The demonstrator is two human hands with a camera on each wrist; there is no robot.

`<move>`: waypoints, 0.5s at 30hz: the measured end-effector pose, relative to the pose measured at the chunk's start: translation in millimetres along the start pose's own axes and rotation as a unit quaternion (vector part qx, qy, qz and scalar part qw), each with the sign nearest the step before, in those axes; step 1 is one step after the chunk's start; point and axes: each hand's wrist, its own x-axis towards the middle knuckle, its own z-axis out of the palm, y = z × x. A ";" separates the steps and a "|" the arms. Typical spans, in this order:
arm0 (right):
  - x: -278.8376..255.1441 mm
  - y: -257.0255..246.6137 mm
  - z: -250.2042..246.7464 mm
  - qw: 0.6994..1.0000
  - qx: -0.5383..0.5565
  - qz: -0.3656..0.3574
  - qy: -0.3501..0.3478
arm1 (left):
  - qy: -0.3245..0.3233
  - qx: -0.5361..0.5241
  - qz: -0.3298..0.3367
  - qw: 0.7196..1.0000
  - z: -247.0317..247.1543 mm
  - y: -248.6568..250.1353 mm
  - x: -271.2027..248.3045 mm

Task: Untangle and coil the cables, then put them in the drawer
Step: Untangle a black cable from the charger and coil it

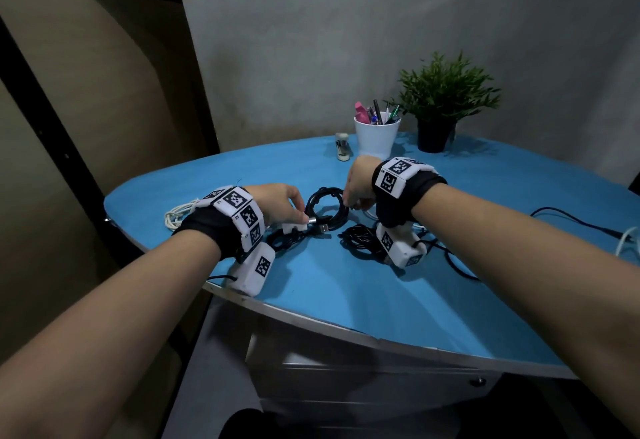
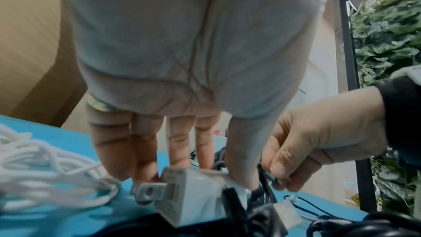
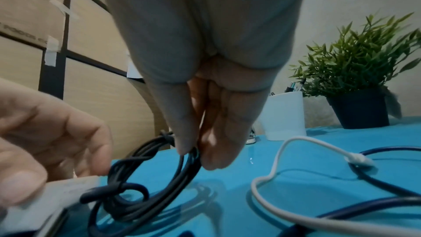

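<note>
While pinched at its far right side between thumb and fingers of right hand [image 1: 358, 182], black coiled cable [image 1: 327, 208] held upright just above blue desk [image 1: 346, 286], USB plug at its lower edge; left hand [image 1: 277, 203] gripping white plug adapter [image 2: 193, 195] beside coil, thumb on top; bundled white cable [image 1: 178, 214] at left desk edge; loose black tangle [image 1: 360, 241] under right wrist
</note>
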 end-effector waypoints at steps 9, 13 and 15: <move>-11.5 -3.8 -14.1 0.968 0.246 0.012 0.043 | 0.077 -0.049 0.005 0.996 -0.5 4.8 8.2; -22.0 -2.8 -15.3 0.940 0.335 -0.013 0.059 | 0.132 -0.202 0.034 0.970 -0.6 0.5 9.1; -27.3 -3.4 -17.1 0.928 0.367 -0.028 0.065 | 0.163 -0.257 0.060 0.951 -2.0 -0.4 7.3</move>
